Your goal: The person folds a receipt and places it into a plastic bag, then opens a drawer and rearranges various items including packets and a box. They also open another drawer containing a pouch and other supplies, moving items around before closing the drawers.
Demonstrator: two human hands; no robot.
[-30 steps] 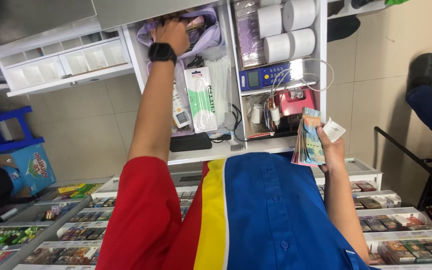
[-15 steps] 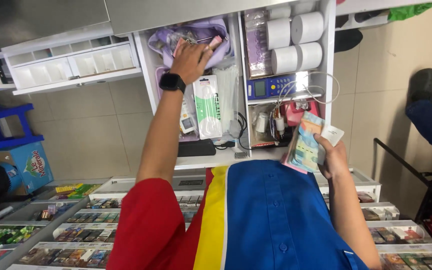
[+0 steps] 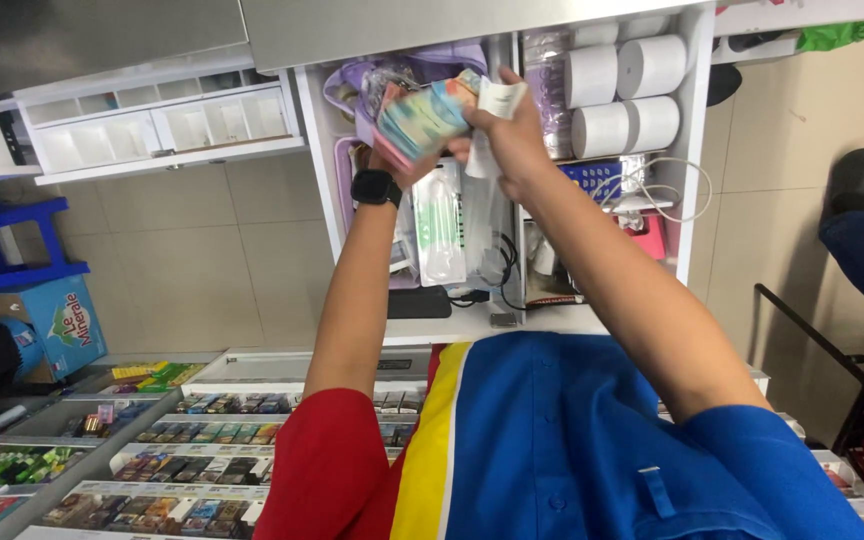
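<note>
Beige floor tiles run under the open white drawer with its paper rolls. Half a second ago my right hand held the banknotes low by my shirt; now it has carried them, with a white slip, over the purple pouch at the far end. It stays clamped on them. My left hand has come under the wad, fingers closing on it.

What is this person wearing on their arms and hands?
The hands are bare, with no gloves. The left hand has a black smartwatch with a dark square face on the wrist. The left arm has a short red sleeve; the right hand comes from a short blue sleeve.
</note>
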